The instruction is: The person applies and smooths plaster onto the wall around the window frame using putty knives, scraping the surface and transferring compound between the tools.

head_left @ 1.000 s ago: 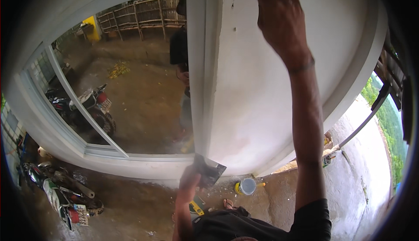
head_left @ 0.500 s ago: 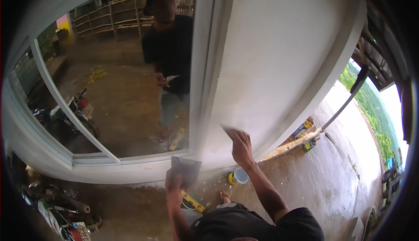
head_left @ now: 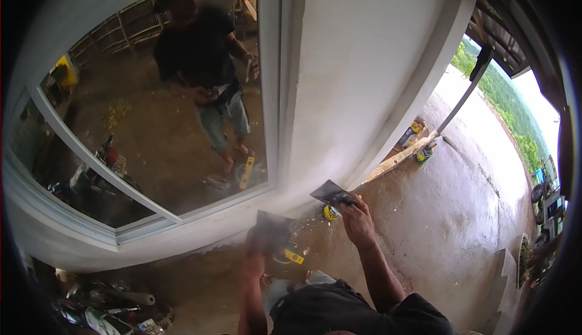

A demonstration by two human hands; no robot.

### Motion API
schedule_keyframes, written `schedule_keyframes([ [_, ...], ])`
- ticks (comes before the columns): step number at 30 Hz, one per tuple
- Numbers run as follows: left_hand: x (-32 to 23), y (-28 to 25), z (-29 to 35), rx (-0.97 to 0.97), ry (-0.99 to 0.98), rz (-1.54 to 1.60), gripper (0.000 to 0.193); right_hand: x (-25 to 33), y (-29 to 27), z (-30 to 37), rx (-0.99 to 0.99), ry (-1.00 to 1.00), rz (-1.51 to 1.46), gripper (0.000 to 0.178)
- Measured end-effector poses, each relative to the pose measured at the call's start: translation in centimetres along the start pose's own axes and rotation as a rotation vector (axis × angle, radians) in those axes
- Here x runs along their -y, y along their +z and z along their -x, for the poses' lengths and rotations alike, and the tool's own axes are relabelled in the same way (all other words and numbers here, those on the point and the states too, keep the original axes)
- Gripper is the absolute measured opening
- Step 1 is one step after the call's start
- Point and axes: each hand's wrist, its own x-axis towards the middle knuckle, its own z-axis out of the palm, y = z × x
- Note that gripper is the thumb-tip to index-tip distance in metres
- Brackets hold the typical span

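Note:
My right hand is closed on a broad putty knife, its dark blade pointing left and away, apart from the white wall. Blurred by motion, my left hand grips a wide flat scraper with a dark rectangular blade, held up in front of my body. The scraper's handle is hidden by my fingers. Partly behind the right hand's blade, a paint can with a yellow and dark label stands on the ground. A yellow spirit level lies near my feet.
A framed glass window fills the left, reflecting me and the yard. Below it stands a motorcycle. Another can sits by a wooden board near a slanting post. Wet concrete stretches right.
My right hand with the putty knife has come down and away from the wall, its blade now showing flat. My left hand has shifted slightly right. The view has turned.

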Motion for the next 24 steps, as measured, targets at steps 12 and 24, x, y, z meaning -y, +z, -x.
schedule_keyframes([
  [12,-1.5,4.2,5.7,0.080,-0.180,-0.150,0.045,-1.9,-6.2,9.0,-0.282,0.286,-0.370,0.039],
  [24,0.5,11.6,7.6,0.134,-0.138,-0.098,0.046,4.2,-5.6,11.7,0.151,-0.393,0.647,0.032],
])
